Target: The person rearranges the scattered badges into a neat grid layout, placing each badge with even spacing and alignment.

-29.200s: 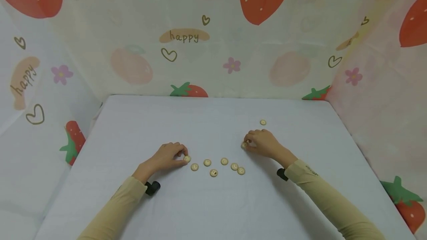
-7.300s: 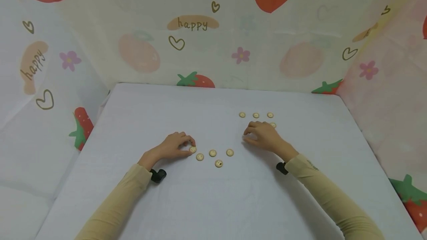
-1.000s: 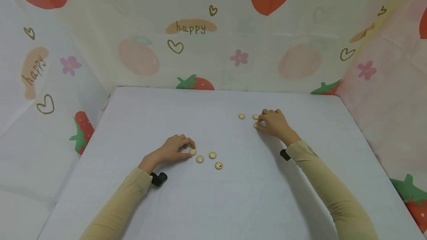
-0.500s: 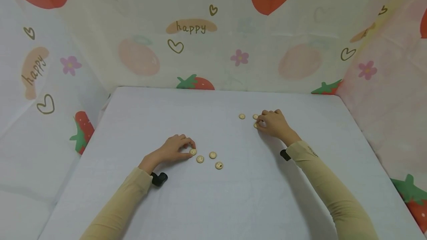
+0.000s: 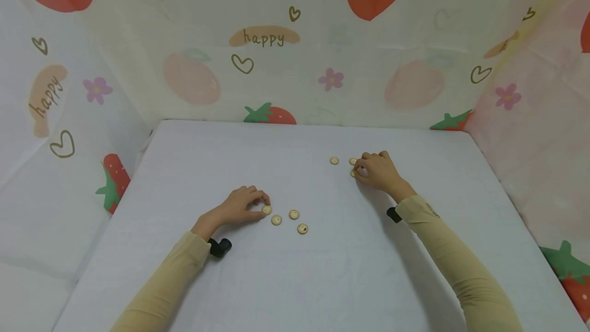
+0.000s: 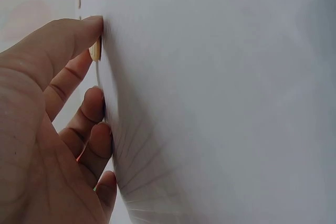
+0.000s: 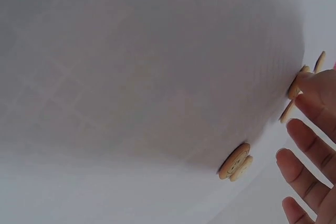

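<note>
Small round wooden buttons lie on the white-covered table. In the head view my left hand (image 5: 240, 205) pinches one button (image 5: 266, 210) between thumb and index finger, flat against the cloth; the left wrist view shows that button (image 6: 95, 51) edge-on below the thumb tip. At the back right, my right hand (image 5: 379, 170) pinches another button (image 5: 353, 173) at the table surface, just in front of a back-row button (image 5: 352, 161). In the right wrist view the gripped button (image 7: 295, 83) is at the thumb tip. Two more buttons (image 7: 234, 161) there are hidden behind my right hand in the head view.
Near my left hand lie three loose buttons: one close beside it (image 5: 276, 220), one farther right (image 5: 294, 214), and one with a dark spot (image 5: 302, 228). The leftmost back-row button (image 5: 334, 161) lies left of my right hand. Fabric walls (image 5: 350, 96) border the table's back and sides.
Since the oldest frame, several buttons have moved from the middle to the back right, the latest now under my right fingers. Over the last second both hands have stayed almost still.
</note>
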Demonstrator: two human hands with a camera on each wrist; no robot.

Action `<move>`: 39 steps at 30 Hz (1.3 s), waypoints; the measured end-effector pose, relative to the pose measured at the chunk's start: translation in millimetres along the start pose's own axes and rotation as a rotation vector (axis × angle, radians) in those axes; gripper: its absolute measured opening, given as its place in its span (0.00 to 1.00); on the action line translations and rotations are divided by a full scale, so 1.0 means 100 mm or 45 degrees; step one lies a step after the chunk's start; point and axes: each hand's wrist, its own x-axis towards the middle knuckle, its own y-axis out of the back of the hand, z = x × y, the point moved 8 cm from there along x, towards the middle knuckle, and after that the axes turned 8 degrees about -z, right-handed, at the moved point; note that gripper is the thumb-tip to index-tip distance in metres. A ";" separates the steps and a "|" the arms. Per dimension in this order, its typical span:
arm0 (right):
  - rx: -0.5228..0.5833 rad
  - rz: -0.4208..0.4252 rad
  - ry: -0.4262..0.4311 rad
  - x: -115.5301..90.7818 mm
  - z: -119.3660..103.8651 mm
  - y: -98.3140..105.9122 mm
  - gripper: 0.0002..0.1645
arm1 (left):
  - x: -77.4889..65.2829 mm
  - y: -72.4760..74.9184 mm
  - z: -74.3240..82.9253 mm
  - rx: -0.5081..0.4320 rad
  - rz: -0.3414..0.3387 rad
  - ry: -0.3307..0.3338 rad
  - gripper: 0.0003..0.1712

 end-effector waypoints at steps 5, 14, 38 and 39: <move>-0.006 0.024 0.001 -0.01 -0.02 0.01 0.12 | 0.00 0.00 -0.01 0.002 -0.001 0.010 0.13; -0.008 0.092 0.101 -0.04 -0.23 0.12 0.10 | 0.00 0.01 -0.01 0.006 0.016 -0.018 0.13; 0.018 0.063 0.269 -0.10 -0.94 -0.01 0.09 | -0.01 0.01 -0.03 -0.036 0.052 -0.112 0.13; 0.025 0.061 0.273 -0.11 -0.97 -0.02 0.10 | -0.01 0.01 -0.02 -0.040 0.060 -0.127 0.13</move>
